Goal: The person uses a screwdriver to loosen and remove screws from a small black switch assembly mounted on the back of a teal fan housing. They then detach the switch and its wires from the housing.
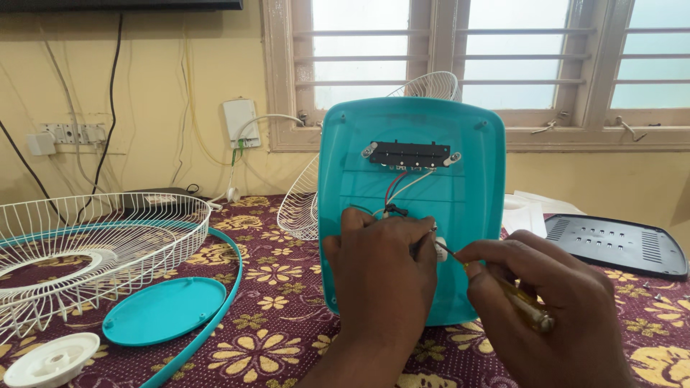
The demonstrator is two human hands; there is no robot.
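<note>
A teal plastic fan base shell (460, 144) stands upright on the table, inner side toward me. A black switch block (410, 154) is screwed near its top, with red, blue and white wires (399, 188) running down from it. My left hand (381, 276) presses against the shell's lower middle, fingers at the wire ends. My right hand (557, 309) grips a yellow-handled screwdriver (514, 298) whose tip points left to a small white part (440, 248) beside my left fingers.
A white wire fan guard (93, 241) with a teal rim ring lies at left, with a teal round cap (164, 310) and a white round hub (52, 359) near it. Another guard (298, 208) leans behind the shell. A black base plate (614, 246) lies right, small screws (658, 289) beside it.
</note>
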